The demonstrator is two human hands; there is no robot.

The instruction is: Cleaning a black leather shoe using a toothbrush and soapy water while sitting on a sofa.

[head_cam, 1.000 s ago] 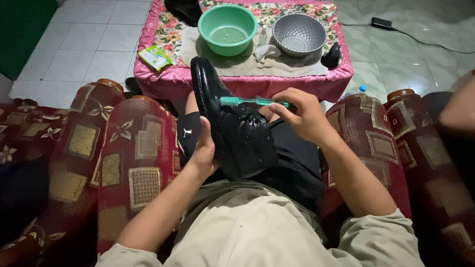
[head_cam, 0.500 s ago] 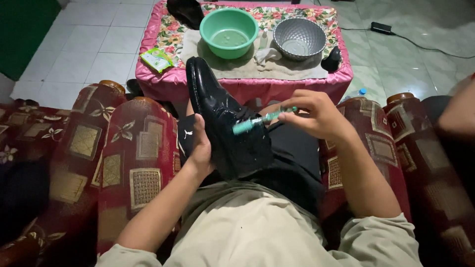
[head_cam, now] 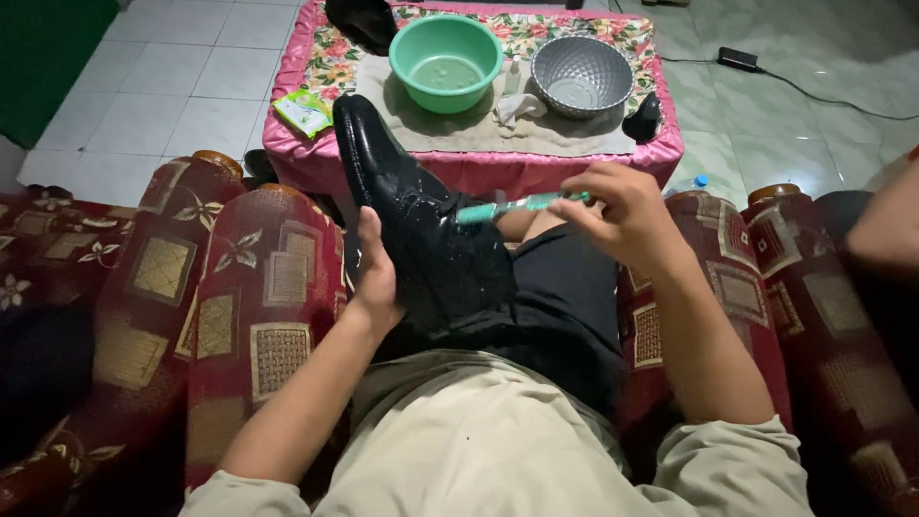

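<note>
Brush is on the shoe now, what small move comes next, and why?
Probably a short stroke of the toothbrush toward the toe. The right hand holds its handle with the bristle end on the wet black shoe near the laces, and the left hand steadies the shoe from the side, so scrubbing on looks safest.

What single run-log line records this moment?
left hand: holds black shoe | right hand: holds green toothbrush, bristles on shoe | beyond: green basin, metal bowl
</note>
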